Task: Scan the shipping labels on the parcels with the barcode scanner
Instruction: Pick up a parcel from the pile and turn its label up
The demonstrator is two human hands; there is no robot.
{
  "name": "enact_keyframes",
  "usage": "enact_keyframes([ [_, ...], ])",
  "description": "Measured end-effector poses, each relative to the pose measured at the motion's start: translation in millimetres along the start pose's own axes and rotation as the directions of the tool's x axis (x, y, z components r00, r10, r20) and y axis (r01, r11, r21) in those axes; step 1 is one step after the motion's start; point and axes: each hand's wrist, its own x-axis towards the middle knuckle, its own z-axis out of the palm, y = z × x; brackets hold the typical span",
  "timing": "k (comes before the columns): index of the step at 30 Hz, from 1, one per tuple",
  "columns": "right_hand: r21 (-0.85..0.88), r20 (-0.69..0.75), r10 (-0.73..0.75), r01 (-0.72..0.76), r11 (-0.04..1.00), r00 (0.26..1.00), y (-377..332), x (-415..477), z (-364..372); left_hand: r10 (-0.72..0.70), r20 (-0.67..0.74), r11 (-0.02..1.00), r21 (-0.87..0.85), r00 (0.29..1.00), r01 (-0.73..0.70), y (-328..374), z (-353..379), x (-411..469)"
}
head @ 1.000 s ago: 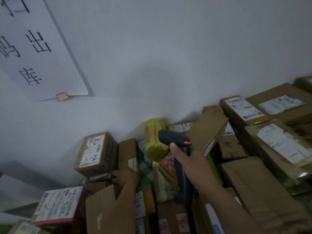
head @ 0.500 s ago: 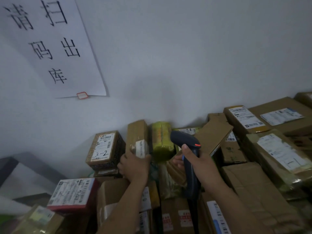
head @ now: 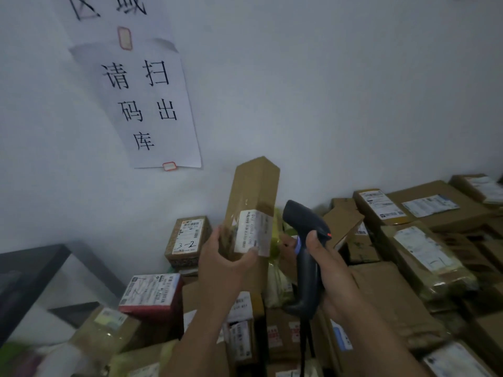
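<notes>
One parcel (head: 251, 194), label (head: 251, 231) outward for scanning, sat gripped in my left hand (head: 223, 265). My right hand (head: 330, 270) clasped the scanner (head: 304, 227) beside it.

The shipping label (head: 253, 231) on the tall box (head: 254, 191) is smeared, its print unreadable. The left hand (head: 221, 261) covers part of the box's lower face. The scanner (head: 305, 268) faces away, its window unseen. The upper wall sheet (head: 109, 9) is cut by the top edge.
</notes>
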Motion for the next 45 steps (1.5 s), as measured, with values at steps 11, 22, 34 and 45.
enact_keyframes([
  [11,0.163,-0.021,0.021,-0.018,0.986,1.0,-1.6,-90.0,25.2,-0.101,0.552,0.813,-0.434,0.828,0.389,32.3,-65.8,-94.3],
  [22,-0.479,0.068,-0.121,0.138,0.867,0.99,-10.3,-173.6,32.9,-0.043,0.177,0.97,-0.23,0.983,0.084,17.0,-162.4,-94.8],
  [34,-0.768,0.239,0.022,0.175,0.616,0.971,11.1,-207.1,45.4,-0.026,0.05,0.995,0.094,0.998,0.021,-12.1,-226.6,-98.2],
  [45,-0.783,0.26,0.037,0.189,0.593,0.965,-2.7,-217.0,46.5,0.0,0.048,0.998,0.061,0.999,-0.003,-20.2,-217.9,-91.9],
])
